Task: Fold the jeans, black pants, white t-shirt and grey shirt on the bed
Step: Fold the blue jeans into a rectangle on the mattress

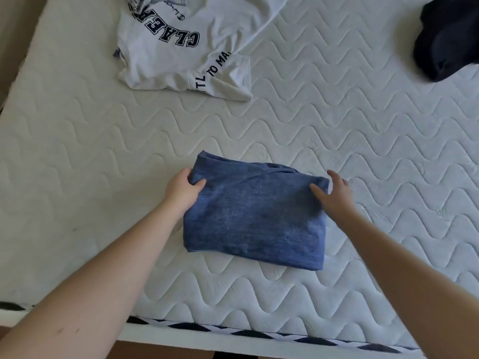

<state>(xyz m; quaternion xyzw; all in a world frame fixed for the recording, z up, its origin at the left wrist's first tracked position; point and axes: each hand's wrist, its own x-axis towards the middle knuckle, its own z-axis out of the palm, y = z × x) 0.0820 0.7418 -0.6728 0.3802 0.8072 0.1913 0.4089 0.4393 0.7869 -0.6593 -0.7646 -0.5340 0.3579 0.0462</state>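
Squaring folded jeans (255,216) near front edge of bed (363,125). Left hand (182,191) pinching far-left corner, fingers curled; right hand (334,195) pressing right edge, fingers relaxed. Advising: aligning edges, flattening layers before releasing.

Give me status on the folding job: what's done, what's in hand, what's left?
Done, by the look of it: the blue denim jeans lie as a compact folded rectangle on the white quilted mattress. In hand: the left hand grips their left edge; the right hand rests open at the right edge. Left: the white printed t-shirt lies crumpled, the black pants lie heaped. No grey shirt is in view.
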